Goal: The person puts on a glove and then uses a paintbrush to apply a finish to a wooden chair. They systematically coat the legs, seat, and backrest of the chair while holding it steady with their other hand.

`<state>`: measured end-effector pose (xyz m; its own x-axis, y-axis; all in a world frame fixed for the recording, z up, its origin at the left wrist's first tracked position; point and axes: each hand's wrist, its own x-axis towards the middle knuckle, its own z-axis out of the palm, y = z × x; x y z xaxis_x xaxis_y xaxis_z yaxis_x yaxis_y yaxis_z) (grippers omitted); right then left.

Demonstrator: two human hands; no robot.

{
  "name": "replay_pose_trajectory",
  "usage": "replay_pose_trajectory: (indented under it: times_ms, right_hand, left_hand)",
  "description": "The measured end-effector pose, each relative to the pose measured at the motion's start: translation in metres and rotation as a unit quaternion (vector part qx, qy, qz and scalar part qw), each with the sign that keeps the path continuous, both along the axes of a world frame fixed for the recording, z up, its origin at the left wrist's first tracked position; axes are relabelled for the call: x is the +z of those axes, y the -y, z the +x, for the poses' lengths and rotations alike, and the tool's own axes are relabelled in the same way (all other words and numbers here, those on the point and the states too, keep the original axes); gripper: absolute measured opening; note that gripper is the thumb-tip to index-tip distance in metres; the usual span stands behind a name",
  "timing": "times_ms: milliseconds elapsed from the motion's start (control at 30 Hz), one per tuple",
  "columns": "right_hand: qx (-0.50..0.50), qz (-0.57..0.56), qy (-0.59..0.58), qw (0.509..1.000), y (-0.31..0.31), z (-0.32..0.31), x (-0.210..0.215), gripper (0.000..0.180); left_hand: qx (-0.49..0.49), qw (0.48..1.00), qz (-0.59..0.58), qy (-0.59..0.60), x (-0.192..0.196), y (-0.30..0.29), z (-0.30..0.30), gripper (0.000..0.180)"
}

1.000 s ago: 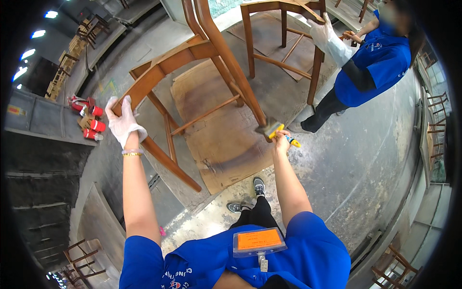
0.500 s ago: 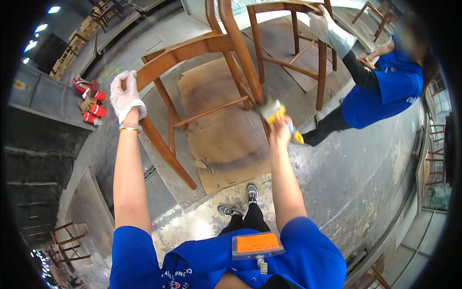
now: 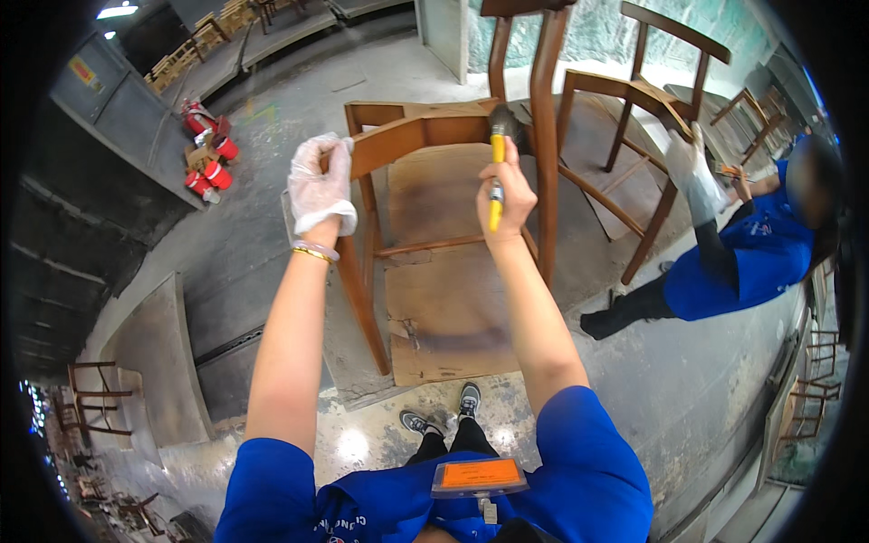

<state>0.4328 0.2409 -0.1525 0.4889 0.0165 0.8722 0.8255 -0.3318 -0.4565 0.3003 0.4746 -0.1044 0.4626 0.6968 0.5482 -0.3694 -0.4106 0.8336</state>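
Observation:
A brown wooden chair frame (image 3: 425,131) without a seat panel stands in front of me. My left hand (image 3: 321,185), in a thin clear glove, is closed around the front left corner of its seat rail. My bare right hand (image 3: 511,196) grips a paint brush (image 3: 497,145) with a yellow handle. Its dark bristles point away from me, at the right end of the seat rail beside the upright post (image 3: 546,136). Whether the bristles press on the wood cannot be made out. A stained cardboard sheet (image 3: 453,317) lies beneath the chair.
To the right, a co-worker in a blue shirt (image 3: 738,262) holds a second seatless chair (image 3: 625,89) with a gloved hand (image 3: 692,176). Red buckets (image 3: 217,174) and a fire extinguisher (image 3: 195,118) stand at the far left. More chairs (image 3: 98,398) sit along the sides.
The brush has moved from beside the chair's back leg up to the seat rail by the post, its handle now upright. My view has shifted; my left hand keeps its hold on the corner.

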Motion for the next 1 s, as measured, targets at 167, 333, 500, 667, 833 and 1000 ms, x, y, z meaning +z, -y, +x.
replay_pose_trajectory:
  times_ms: [167,333,500,667,833,1000]
  right_hand:
    - [0.176,0.071,-0.059,0.98,-0.082,-0.06,0.023,0.02]
    - [0.52,0.15,-0.222,0.811,-0.043,-0.121,0.029,0.022]
    - [0.388,0.198,-0.324,0.84,-0.034,-0.048,0.025,0.016]
    - [0.196,0.124,-0.207,0.95,0.009,0.018,0.013,0.017]
    - [0.165,-0.114,-0.313,0.928,0.061,0.003,-0.087,0.012]
    - [-0.114,-0.219,-0.323,0.914,0.064,0.018,-0.186,0.015]
  left_hand:
    - [0.103,0.977,0.133,-0.129,0.01,0.01,-0.024,0.032]
    - [-0.006,0.983,-0.014,-0.184,0.037,0.0,-0.039,0.074]
    - [-0.009,0.96,-0.103,-0.258,0.047,0.019,-0.046,0.045]
    - [-0.04,0.987,-0.024,-0.154,0.038,0.011,-0.019,0.013]
    - [-0.031,0.999,-0.034,0.001,0.011,0.022,-0.007,0.006]
    - [-0.003,1.0,-0.004,0.007,0.007,0.024,-0.012,0.004]
